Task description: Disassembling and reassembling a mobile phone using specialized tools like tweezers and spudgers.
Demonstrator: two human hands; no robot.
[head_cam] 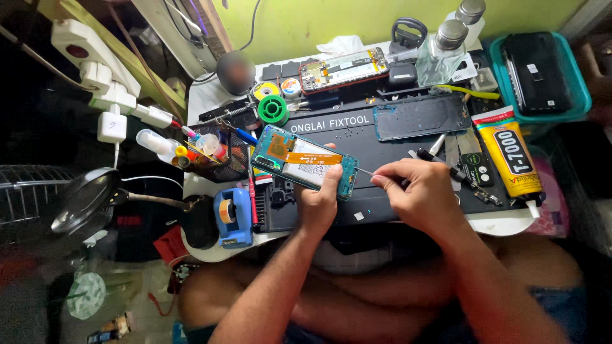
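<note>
Teal-framed and lying open with its back off, the opened phone [305, 165] is sitting tilted on the black work mat [382, 143], and you are steadying it with your left hand [320, 199]: the thumb is pressing along its near right edge while the other fingers are curling underneath, so that hand is closed around the phone's lower corner. An orange flex ribbon [299, 156] is running across the phone's pale battery. Your right hand [417, 191] is pinching a thin metal tool [364, 171] between thumb and fingertips, fingers drawn tight together, and its tip is pointing at the phone's right end (whether it is actually touching the frame is too fine to tell).

Farther back on the mat, a detached back cover [421, 116] is lying flat, and beyond it a second opened phone [344, 69] is resting near a clear glass bottle [440, 54]. A yellow glue tube [510, 156] is lying at the mat's right edge, near your right wrist. To your left, a green spool [273, 109] is standing behind the phone, and a blue tape dispenser [233, 216] is sitting at the table's near left corner, beside a mesh basket [220, 159] of small tools.
</note>
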